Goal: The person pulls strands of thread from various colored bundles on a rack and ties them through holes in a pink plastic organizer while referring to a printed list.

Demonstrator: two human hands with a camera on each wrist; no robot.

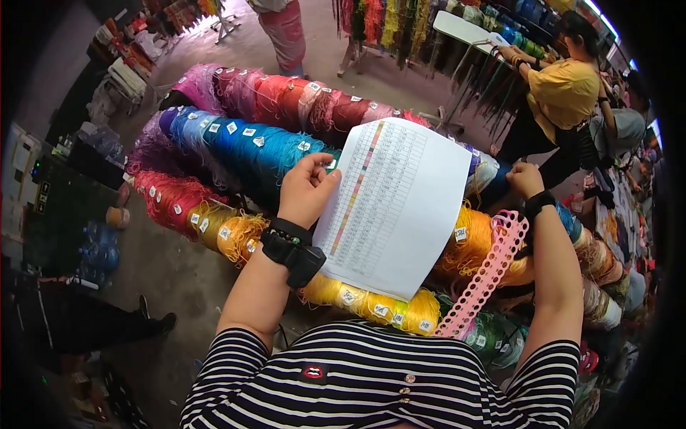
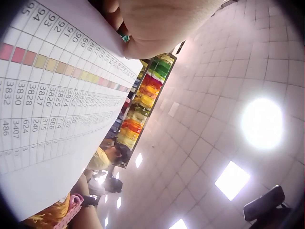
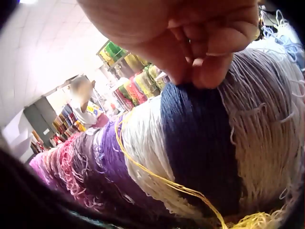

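A printed sheet (image 1: pixel 400 207) with numbered rows and a strip of coloured cells is gripped at its upper left edge by my left hand (image 1: pixel 307 189). In the left wrist view the sheet (image 2: pixel 52 109) fills the left side, below the hand (image 2: pixel 167 24). My right hand (image 1: pixel 526 180) is at the thread roll right of the sheet. In the right wrist view, thumb and fingertips of that hand (image 3: pixel 200 38) pinch at the navy thread (image 3: pixel 200 148), between white thread (image 3: pixel 147 148) and grey thread (image 3: pixel 262 109).
Long rolls of blue (image 1: pixel 250 146), red (image 1: pixel 286 96) and yellow thread (image 1: pixel 379 304) lie around the sheet. A pink perforated strip (image 1: pixel 482 286) hangs beside my right forearm. A person in yellow (image 1: pixel 564 89) stands at a white table (image 1: pixel 464 30); another person's legs (image 1: pixel 284 36) show at the top.
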